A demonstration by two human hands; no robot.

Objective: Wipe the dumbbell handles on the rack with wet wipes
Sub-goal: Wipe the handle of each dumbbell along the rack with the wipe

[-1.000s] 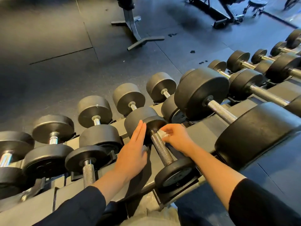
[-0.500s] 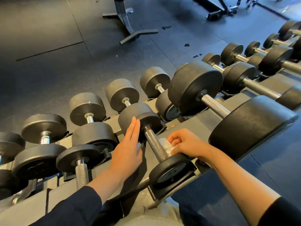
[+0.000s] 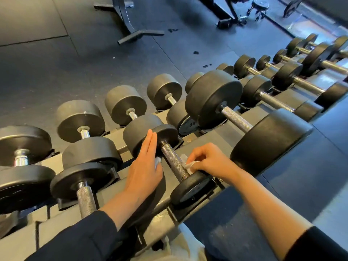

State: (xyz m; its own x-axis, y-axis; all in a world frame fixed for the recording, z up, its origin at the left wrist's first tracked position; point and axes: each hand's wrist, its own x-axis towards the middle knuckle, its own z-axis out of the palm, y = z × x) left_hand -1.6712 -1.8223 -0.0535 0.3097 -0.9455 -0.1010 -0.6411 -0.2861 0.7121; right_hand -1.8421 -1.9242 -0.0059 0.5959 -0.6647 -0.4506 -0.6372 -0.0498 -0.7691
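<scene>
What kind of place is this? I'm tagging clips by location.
Most likely a gym's free-weight area: rows of dumbbells sit on a tiered rack, the floor is dark rubber matting, and an equipment stand is behind.

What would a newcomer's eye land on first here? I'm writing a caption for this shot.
Probably the two bare hands at centre: the right hand pinches a white wet wipe against the knurled dumbbell handle, while the left hand lies flat beside it. Next, the big black dumbbell just right of them on the rack.
</scene>
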